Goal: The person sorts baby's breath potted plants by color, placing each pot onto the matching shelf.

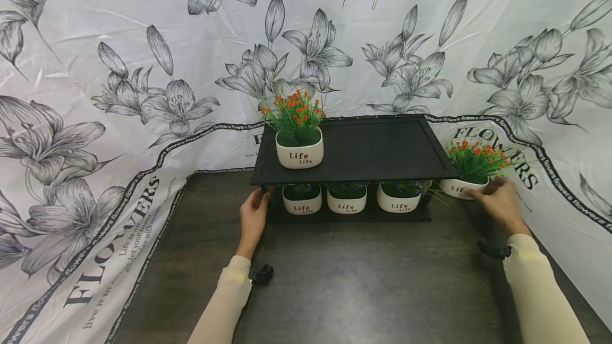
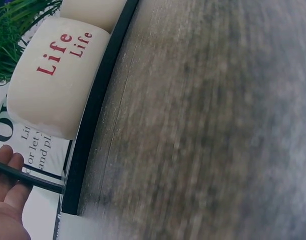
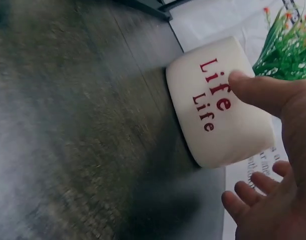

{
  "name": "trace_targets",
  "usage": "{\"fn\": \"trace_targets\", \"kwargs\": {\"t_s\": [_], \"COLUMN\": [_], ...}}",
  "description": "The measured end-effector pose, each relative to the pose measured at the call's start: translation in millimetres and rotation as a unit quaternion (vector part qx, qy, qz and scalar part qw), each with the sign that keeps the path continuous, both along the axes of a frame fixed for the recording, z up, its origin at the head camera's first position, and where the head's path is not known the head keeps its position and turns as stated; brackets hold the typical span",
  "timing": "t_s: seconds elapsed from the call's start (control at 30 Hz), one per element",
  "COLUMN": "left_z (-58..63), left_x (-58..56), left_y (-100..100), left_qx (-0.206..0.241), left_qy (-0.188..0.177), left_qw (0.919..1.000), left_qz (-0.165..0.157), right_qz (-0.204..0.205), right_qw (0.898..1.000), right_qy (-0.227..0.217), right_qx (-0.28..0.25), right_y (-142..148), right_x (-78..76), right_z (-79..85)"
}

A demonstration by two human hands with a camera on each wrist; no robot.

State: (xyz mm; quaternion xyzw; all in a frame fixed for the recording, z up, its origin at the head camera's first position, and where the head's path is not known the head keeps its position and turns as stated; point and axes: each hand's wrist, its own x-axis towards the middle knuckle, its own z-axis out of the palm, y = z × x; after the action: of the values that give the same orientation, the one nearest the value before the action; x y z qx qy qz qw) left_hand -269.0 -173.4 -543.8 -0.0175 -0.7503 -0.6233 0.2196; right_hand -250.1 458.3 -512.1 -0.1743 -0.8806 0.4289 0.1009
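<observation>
A black two-tier shelf [image 1: 373, 147] stands on a dark wood-look table. My left hand [image 1: 254, 211] grips its left front post [image 2: 27, 177], fingers passing behind it. On the upper tier, at the left, sits a white "Life" pot [image 1: 299, 152] with orange flowers. Another orange-flowered plant pot [image 3: 218, 107] stands on the table just right of the shelf. Beside that pot is my right hand [image 1: 504, 203], its thumb [image 3: 263, 92] over the front face. Its other fingers [image 3: 253, 192] are spread and appear apart from the pot in the right wrist view.
Three white pots, the left [image 1: 302, 200], middle [image 1: 347, 200] and right [image 1: 399, 200], line the lower tier under the top board. Behind the table [image 1: 354, 280] hangs a white cloth [image 1: 354, 31] printed with flowers, which also borders both sides.
</observation>
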Motion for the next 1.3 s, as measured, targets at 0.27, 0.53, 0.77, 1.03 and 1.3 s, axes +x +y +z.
{"fn": "trace_targets", "kwargs": {"t_s": [0.27,0.53,0.77,1.03,1.3], "left_z": [0.6,6.9,14.0,0.4,0.8], "left_x": [-0.2,1.6,7.7,0.6,0.0], "left_y": [0,4,8,0,2], "left_qx": [-0.004,0.002,-0.003,0.001,0.003], "left_qy": [-0.006,-0.016,-0.011,-0.011,0.002], "left_qw": [1.0000,0.9998,0.9999,0.9999,1.0000], "left_qz": [0.006,0.006,0.008,-0.004,0.007], "right_qz": [0.050,0.051,0.030,0.021,0.020], "right_qw": [0.997,0.997,0.997,0.999,0.999], "right_qy": [0.024,0.053,0.058,0.050,0.009], "right_qx": [-0.048,-0.033,0.030,0.001,-0.045], "right_y": [4,4,4,0,-5], "right_x": [-18.7,-25.8,-21.9,-19.5,-18.5], "right_z": [-7.8,-12.5,-16.9,-18.2,-17.1]}}
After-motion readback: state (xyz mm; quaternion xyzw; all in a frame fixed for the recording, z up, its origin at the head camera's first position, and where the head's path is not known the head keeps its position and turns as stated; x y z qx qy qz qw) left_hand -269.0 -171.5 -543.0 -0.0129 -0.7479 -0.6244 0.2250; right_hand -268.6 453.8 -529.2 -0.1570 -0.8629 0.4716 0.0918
